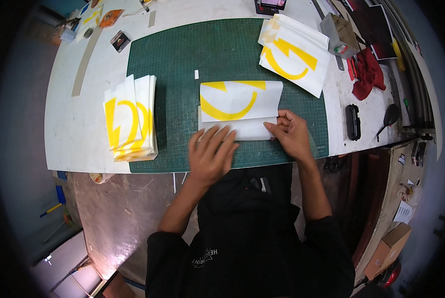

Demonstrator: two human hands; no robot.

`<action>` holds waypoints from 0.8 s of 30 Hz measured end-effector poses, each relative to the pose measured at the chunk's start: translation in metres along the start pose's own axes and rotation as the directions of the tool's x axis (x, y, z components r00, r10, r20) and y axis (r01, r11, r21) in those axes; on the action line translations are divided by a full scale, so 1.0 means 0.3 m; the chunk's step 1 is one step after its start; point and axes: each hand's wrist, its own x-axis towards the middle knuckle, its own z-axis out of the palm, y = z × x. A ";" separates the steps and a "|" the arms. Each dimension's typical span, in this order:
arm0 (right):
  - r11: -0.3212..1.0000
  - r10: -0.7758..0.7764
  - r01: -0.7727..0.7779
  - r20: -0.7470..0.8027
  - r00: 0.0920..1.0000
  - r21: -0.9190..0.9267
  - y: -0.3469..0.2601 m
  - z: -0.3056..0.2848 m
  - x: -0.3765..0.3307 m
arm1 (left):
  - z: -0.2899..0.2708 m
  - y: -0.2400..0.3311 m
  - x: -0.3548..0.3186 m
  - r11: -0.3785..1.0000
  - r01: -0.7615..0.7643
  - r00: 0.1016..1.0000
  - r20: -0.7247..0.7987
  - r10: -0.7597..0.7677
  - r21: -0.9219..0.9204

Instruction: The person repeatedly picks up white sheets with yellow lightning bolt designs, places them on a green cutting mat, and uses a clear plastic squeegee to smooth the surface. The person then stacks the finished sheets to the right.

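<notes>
A white sheet with a yellow printed design [232,102] lies partly folded over on the green cutting mat [177,59], a plain white strip [254,130] showing along its near side. My left hand [212,151] rests flat at the strip's left end, fingers stretched and slightly apart. At the right end, my right hand [294,135] pinches the sheet's edge between thumb and fingers. Left of the sheet is a pile of similar yellow-printed pieces [148,99]. Another stack of yellow-printed sheets [302,49] sits at the mat's far right corner.
A small white scrap [196,74] lies beyond the sheet. To the right are a grey metal box [340,35], a red cloth [370,74], a black case [353,122] and a black spoon-shaped tool [391,115]. A small dark box [119,41] sits at the far left.
</notes>
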 end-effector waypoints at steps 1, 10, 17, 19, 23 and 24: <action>1.000 0.005 -0.005 0.000 1.000 -0.008 0.000 0.001 0.004 | 0.003 0.029 0.032 1.000 0.018 0.994 0.111 -0.020 0.015; 0.451 -0.648 0.570 0.188 0.738 -0.687 -0.011 0.099 -0.184 | 0.024 0.033 -0.004 0.998 0.053 0.956 0.289 -0.044 -0.023; 0.345 -0.637 0.555 0.245 0.731 -0.757 0.118 0.112 -0.204 | -0.003 0.055 -0.075 0.993 0.109 0.915 0.395 -0.085 -0.038; 0.346 -0.623 0.540 0.242 0.744 -0.768 0.146 0.111 -0.232 | -0.031 0.054 -0.098 0.988 0.150 0.882 0.455 -0.121 -0.028; 0.309 -0.536 0.457 0.244 0.808 -0.834 0.170 0.140 -0.267 | -0.084 0.031 -0.122 0.983 0.174 0.812 0.556 -0.175 0.055; 0.345 -0.511 0.431 0.219 0.832 -0.833 0.145 0.200 -0.276 | -0.085 0.032 -0.125 0.984 0.166 0.802 0.571 -0.174 0.066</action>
